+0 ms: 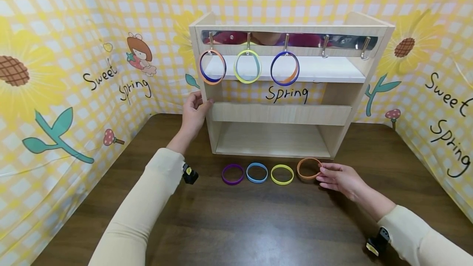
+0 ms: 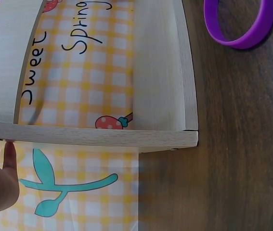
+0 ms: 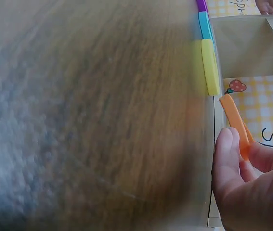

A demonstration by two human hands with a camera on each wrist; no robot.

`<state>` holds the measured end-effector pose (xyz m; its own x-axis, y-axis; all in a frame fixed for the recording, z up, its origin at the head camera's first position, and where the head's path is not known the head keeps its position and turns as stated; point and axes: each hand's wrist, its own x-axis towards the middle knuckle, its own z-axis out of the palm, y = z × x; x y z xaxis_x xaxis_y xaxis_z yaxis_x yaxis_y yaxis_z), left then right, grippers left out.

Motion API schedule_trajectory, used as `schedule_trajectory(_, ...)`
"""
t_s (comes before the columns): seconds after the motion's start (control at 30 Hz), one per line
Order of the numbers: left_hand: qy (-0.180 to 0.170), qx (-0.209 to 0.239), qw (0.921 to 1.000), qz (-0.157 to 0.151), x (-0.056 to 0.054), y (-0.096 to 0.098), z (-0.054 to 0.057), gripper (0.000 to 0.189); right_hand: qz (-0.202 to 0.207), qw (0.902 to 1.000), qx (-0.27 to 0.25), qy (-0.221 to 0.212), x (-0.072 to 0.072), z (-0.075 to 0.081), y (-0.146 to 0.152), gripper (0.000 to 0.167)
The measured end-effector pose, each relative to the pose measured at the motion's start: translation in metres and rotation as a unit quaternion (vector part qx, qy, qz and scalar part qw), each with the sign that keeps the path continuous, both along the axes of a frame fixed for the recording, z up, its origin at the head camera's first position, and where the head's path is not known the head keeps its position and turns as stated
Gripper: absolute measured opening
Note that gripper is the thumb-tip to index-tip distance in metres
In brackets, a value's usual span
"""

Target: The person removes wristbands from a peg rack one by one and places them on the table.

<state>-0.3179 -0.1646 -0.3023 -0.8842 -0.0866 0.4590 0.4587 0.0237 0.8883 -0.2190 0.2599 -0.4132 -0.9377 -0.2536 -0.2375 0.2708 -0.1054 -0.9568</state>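
My right hand point(image 1: 341, 180) pinches an orange silicone wristband point(image 1: 298, 171) between thumb and fingers at its right side, by the tabletop. Left of it lie a yellow wristband point(image 1: 271, 174), a light blue wristband point(image 1: 247, 174) and a purple wristband point(image 1: 223, 175) in a row. At the left side of a pale wooden shelf point(image 1: 281, 114), my left hand point(image 1: 194, 112) holds the side panel, thumb at the front edge. Its fingertips touch the panel in the left wrist view; some fingers are partly hidden. In the right wrist view the orange wristband point(image 3: 233, 115) is tilted up.
A metal hook strip point(image 1: 306, 40) runs along the shelf top. Its three left hooks carry wristband pairs: orange with dark blue point(image 1: 224, 67), yellow with light blue point(image 1: 235, 69), and dark blue with orange point(image 1: 271, 69). Patterned cloth point(image 1: 122, 24) surrounds the brown table point(image 1: 236, 225).
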Motion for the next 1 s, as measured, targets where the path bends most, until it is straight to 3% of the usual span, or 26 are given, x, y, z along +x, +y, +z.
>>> schedule_trajectory(0.13, -0.004, -0.001, 1.0000, 0.000, -0.0003, 0.0000, 0.0004, 0.041, 0.008, 0.9999, 0.011, -0.002, -0.0001, -0.0007, -0.0016, 0.046)
schedule_trajectory(0.47, 0.000, 0.002, 1.0000, -0.008, -0.0010, 0.0004, 0.0012, 0.041, 0.019, 0.9989, 0.043, -0.006, 0.0002, -0.0020, -0.0042, 0.039)
schedule_trajectory(1.0, 0.011, 0.003, 0.9999, -0.002, -0.0011, -0.0002, -0.0005, 0.039, -0.026, 0.9877, 0.153, 0.015, 0.0017, -0.0045, -0.0092, 0.042)
